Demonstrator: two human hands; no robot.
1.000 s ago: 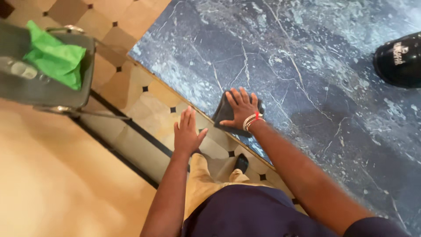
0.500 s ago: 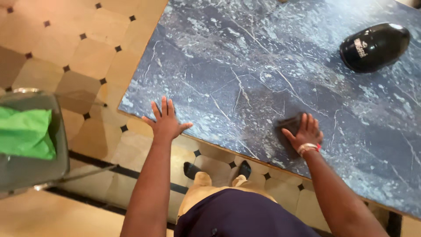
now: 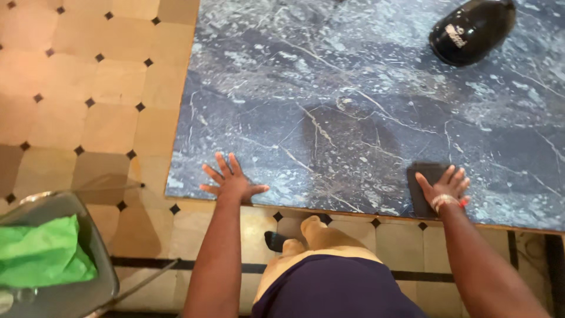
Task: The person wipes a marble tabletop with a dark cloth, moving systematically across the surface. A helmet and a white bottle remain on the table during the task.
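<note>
Hands flat on blue marble tabletop (image 3: pixel 353 88) — near edge.
Left hand (image 3: pixel 232 182) splayed, empty, at corner; right hand (image 3: pixel 444 187) spread, pressing dark cloth (image 3: pixel 425 176) down — arms both outstretched.

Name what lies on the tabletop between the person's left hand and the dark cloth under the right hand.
Nothing: in the head view, only bare blue marble tabletop lies between the left hand and the dark cloth.

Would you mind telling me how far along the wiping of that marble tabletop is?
Done: nothing clearly; the blue marble tabletop shows no visible wiped streaks. In hand: the right hand presses a dark cloth flat near the front edge, while the left hand rests at the corner. Left: the area around the black bottle, lying far from the cloth.
</note>
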